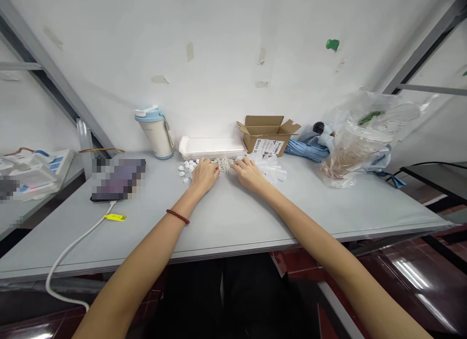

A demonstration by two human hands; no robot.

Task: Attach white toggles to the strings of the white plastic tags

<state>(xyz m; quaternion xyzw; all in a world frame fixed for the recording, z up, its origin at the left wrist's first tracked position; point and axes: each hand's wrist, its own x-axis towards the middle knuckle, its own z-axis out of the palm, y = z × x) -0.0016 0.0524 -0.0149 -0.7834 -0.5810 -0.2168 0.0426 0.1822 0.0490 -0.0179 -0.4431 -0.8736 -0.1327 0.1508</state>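
My left hand (206, 174) rests at the left edge of a small heap of thin whitish pieces (225, 164), its fingers curled down. Facing it from the heap's right side, my right hand (248, 172) has its fingers bent and drawn together at the pieces. What lies in either hand's fingertips is too small to make out. Several small white caps (187, 169) are scattered just left of my left hand. Beside my right hand lie several clear plastic tubes (273, 171), partly overlapping. A red bead bracelet (177, 216) circles my left wrist.
Behind the heap are a stack of white foam trays (213, 146) and an open cardboard box (266, 139). A tumbler (156, 134) and a phone with a cable (118, 179) stand left. Blue cloth (306, 149) and a bagged drink cup (359, 149) are right.
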